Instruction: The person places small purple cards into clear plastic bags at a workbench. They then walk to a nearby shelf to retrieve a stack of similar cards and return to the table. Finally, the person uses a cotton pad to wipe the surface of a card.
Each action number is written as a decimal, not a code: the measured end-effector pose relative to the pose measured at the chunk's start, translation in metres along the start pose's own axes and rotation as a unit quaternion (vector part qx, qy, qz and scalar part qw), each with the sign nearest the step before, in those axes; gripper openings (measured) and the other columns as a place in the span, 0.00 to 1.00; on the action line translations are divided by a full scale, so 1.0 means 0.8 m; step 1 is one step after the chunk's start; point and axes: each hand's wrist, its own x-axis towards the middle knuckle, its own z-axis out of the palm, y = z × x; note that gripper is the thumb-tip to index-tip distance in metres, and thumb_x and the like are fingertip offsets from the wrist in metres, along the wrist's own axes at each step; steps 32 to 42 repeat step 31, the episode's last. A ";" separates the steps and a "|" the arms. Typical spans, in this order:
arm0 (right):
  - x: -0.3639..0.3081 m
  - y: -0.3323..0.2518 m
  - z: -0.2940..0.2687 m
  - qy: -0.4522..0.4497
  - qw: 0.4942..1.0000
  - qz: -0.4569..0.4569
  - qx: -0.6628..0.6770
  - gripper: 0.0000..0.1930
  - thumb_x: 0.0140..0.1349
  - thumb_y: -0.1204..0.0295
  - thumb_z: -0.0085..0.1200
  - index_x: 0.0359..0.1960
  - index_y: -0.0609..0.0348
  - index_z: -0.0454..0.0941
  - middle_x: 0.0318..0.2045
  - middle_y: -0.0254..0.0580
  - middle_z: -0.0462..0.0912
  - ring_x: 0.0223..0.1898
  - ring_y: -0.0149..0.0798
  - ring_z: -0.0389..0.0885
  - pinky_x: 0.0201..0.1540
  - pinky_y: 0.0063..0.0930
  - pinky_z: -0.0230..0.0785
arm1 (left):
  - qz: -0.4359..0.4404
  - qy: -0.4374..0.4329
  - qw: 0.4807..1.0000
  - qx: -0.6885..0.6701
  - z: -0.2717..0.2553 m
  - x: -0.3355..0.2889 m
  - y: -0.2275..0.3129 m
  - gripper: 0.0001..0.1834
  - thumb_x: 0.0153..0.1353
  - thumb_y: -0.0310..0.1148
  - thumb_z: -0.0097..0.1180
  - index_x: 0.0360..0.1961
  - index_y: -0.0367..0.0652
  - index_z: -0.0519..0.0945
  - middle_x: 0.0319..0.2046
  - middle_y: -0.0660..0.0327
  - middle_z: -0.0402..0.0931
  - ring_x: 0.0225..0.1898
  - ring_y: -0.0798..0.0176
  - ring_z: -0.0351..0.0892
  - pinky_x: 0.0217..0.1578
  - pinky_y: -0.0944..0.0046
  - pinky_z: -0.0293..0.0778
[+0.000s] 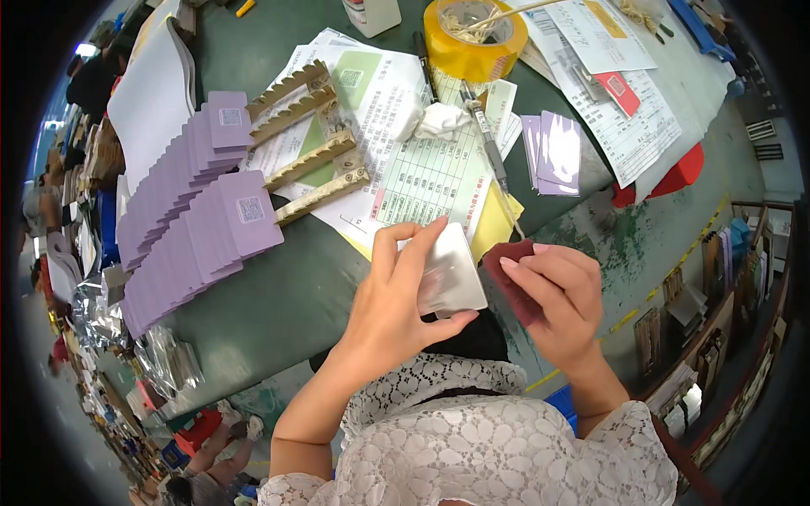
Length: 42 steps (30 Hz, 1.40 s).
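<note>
My left hand is closed around a shiny silver-white rectangular piece with rounded corners, gripping it by its edges. The piece is tilted above the table's near edge. In my right hand, thumb and fingers pinch a dark red piece of cloth or abrasive pad; its exact material I cannot tell. The pad is just right of the silver piece, apart from it. Two fanned rows of purple cards lie to the left, beside notched cardboard strips. A few glossy purple cards lie at the right.
Printed sheets cover the table's middle, with a craft knife or pen-like tool and crumpled white tissue on them. A yellow tape roll holds small sticks at the back. More papers lie back right.
</note>
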 end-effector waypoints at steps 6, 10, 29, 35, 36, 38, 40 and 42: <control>-0.011 -0.004 -0.005 -0.033 0.995 -0.082 -0.035 0.20 0.44 0.79 0.61 0.43 0.63 0.82 0.42 0.36 0.74 0.48 0.39 0.73 0.42 0.30 0.75 | 0.056 -0.001 0.997 0.047 -0.004 -0.002 0.010 0.49 0.37 0.35 0.75 0.63 0.41 0.63 0.50 0.54 0.64 0.40 0.53 0.76 0.37 0.58 0.77; -0.015 -0.014 -0.013 -0.034 0.994 -0.088 -0.058 0.18 0.46 0.78 0.60 0.42 0.65 0.82 0.42 0.37 0.74 0.47 0.39 0.73 0.42 0.31 0.75 | 0.092 -0.007 0.993 0.078 -0.006 -0.002 0.021 0.49 0.36 0.35 0.75 0.62 0.41 0.64 0.49 0.55 0.65 0.37 0.55 0.78 0.34 0.59 0.77; -0.005 -0.036 -0.020 -0.064 0.988 -0.118 -0.072 0.17 0.47 0.76 0.58 0.42 0.67 0.79 0.42 0.39 0.75 0.48 0.40 0.72 0.44 0.33 0.75 | 0.119 0.020 0.992 0.047 -0.008 -0.020 0.016 0.48 0.34 0.35 0.74 0.60 0.42 0.65 0.49 0.56 0.66 0.41 0.53 0.78 0.35 0.58 0.79; -0.009 -0.038 -0.021 -0.074 0.988 -0.118 -0.062 0.18 0.47 0.76 0.58 0.43 0.67 0.79 0.42 0.38 0.75 0.49 0.41 0.72 0.44 0.33 0.75 | 0.088 0.006 0.995 0.043 -0.009 -0.025 0.017 0.49 0.35 0.35 0.74 0.61 0.43 0.64 0.50 0.56 0.66 0.42 0.52 0.78 0.35 0.58 0.79; -0.009 -0.038 -0.021 -0.074 0.988 -0.118 -0.062 0.18 0.47 0.76 0.58 0.43 0.67 0.79 0.42 0.38 0.75 0.49 0.41 0.72 0.44 0.33 0.75 | 0.088 0.006 0.995 0.043 -0.009 -0.025 0.017 0.49 0.35 0.35 0.74 0.61 0.43 0.64 0.50 0.56 0.66 0.42 0.52 0.78 0.35 0.58 0.79; -0.009 -0.038 -0.021 -0.074 0.988 -0.118 -0.062 0.18 0.47 0.76 0.58 0.43 0.67 0.79 0.42 0.38 0.75 0.49 0.41 0.72 0.44 0.33 0.75 | 0.088 0.006 0.995 0.043 -0.009 -0.025 0.017 0.49 0.35 0.35 0.74 0.61 0.43 0.64 0.50 0.56 0.66 0.42 0.52 0.78 0.35 0.58 0.79; -0.009 -0.038 -0.021 -0.074 0.988 -0.118 -0.062 0.18 0.47 0.76 0.58 0.43 0.67 0.79 0.42 0.38 0.75 0.49 0.41 0.72 0.44 0.33 0.75 | 0.088 0.006 0.995 0.043 -0.009 -0.025 0.017 0.49 0.35 0.35 0.74 0.61 0.43 0.64 0.50 0.56 0.66 0.42 0.52 0.78 0.35 0.58 0.79; -0.009 -0.038 -0.021 -0.074 0.988 -0.118 -0.062 0.18 0.47 0.76 0.58 0.43 0.67 0.79 0.42 0.38 0.75 0.49 0.41 0.72 0.44 0.33 0.75 | 0.088 0.006 0.995 0.043 -0.009 -0.025 0.017 0.49 0.35 0.35 0.74 0.61 0.43 0.64 0.50 0.56 0.66 0.42 0.52 0.78 0.35 0.58 0.79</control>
